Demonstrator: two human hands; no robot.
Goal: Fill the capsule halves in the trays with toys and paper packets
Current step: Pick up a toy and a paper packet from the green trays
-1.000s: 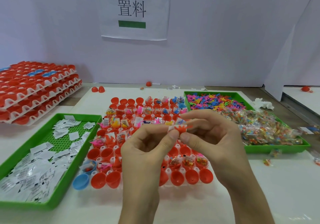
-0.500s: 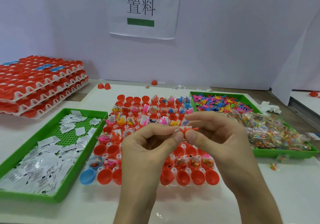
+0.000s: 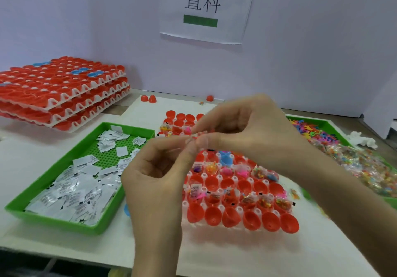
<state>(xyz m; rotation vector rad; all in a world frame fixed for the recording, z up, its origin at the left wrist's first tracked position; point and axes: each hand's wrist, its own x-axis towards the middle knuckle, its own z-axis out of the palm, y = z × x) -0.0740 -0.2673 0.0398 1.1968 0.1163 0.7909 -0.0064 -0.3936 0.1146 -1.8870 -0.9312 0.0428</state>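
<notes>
A white tray of red capsule halves (image 3: 240, 218) lies in the middle of the table; many halves hold toys or packets, and the nearest row holds nothing. Above it, my left hand (image 3: 156, 182) and my right hand (image 3: 255, 133) meet fingertip to fingertip and together pinch a small orange toy with a white paper packet (image 3: 198, 135), mostly hidden by the fingers. A green tray of white paper packets (image 3: 73, 182) sits at the left. A green tray of colourful toys and bagged toys (image 3: 348, 158) sits at the right, partly behind my right arm.
Stacked trays of red capsule halves (image 3: 60, 92) stand at the back left. Loose red halves (image 3: 148, 99) lie near the back wall. A crumpled white tissue (image 3: 363, 141) lies at the far right. A paper sign (image 3: 204, 8) hangs on the wall.
The view has shifted left and closer to the table. Both hands stay joined on the small toy and packet, now higher in the picture, over the tray's far rows.
</notes>
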